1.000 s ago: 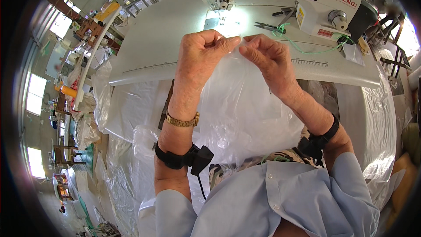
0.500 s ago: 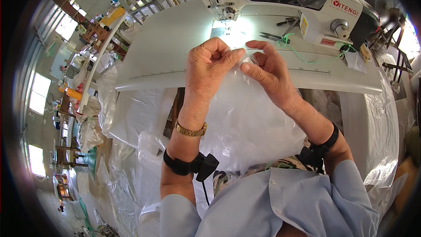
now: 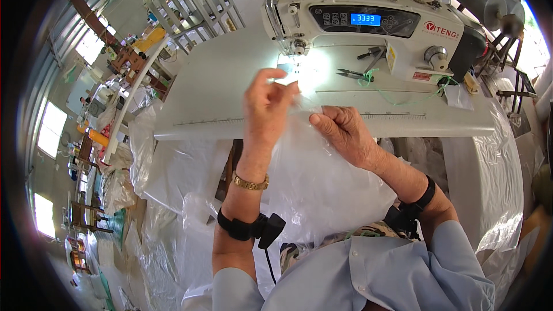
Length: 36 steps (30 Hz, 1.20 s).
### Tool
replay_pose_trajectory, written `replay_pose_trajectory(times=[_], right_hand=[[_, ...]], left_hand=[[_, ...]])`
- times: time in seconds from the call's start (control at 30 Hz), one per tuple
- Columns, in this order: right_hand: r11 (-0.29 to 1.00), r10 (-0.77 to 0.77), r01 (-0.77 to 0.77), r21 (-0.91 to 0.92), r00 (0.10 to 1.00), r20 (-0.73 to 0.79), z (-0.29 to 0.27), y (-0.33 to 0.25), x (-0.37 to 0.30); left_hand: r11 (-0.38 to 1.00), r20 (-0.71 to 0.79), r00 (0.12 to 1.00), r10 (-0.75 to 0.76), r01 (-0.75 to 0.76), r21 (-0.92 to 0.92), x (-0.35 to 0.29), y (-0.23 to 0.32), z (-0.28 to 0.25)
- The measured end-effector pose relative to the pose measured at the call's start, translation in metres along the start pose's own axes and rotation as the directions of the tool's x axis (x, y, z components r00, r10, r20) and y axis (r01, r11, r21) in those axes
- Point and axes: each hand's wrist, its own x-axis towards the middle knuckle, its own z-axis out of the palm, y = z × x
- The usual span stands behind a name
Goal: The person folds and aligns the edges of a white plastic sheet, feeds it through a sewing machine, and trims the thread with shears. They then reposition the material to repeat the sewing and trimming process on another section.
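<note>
A sheet of clear plastic film hangs from the table's front edge down over my lap. My right hand pinches its top edge between thumb and bent fingers. Left of it, my left hand is raised, thumb and forefinger apart and slightly blurred. The film's upper corner lies close to the left thumb; whether the curled fingers behind touch it is hidden. Just beyond both hands stands a white sewing machine, its lamp lighting the needle area.
Thread snips and green thread lie on the machine table, right of the needle. More plastic film drapes at the left, and a film stack hangs at the right. A grey metal rack stands behind.
My hands have moved apart. The left thumb and forefinger have spread, and my right hand has come lower and nearer me with the film's edge. The view has tilted up slightly.
</note>
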Motion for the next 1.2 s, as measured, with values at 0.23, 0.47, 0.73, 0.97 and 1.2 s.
replay_pose_trajectory(times=[0.23,0.47,0.73,0.97,1.2], right_hand=[[0.996,-0.058,0.058,0.070,0.998,-0.013,-0.005,0.007,-0.002],[0.995,-0.047,0.050,-0.084,0.998,0.034,-0.010,-0.001,0.003],[0.994,-0.029,0.030,-0.107,1.000,0.013,-0.005,-0.009,0.000],[0.977,-0.081,0.053,-0.208,0.988,-0.131,0.007,-0.022,-0.010],[0.991,-0.100,0.092,-0.092,0.992,-0.080,0.010,-0.011,-0.006]], left_hand=[[0.973,-0.025,0.974,0.226,-0.225,0.045,-0.037,0.014,-0.015],[0.996,0.191,0.981,-0.019,0.001,0.091,-0.049,0.005,-0.019],[0.999,0.111,0.993,-0.032,0.037,-0.041,-0.059,0.002,-0.016],[0.994,0.165,0.985,0.054,-0.069,0.088,-0.050,0.017,-0.018],[0.997,0.252,0.965,-0.078,0.078,0.008,-0.047,0.017,-0.013]])
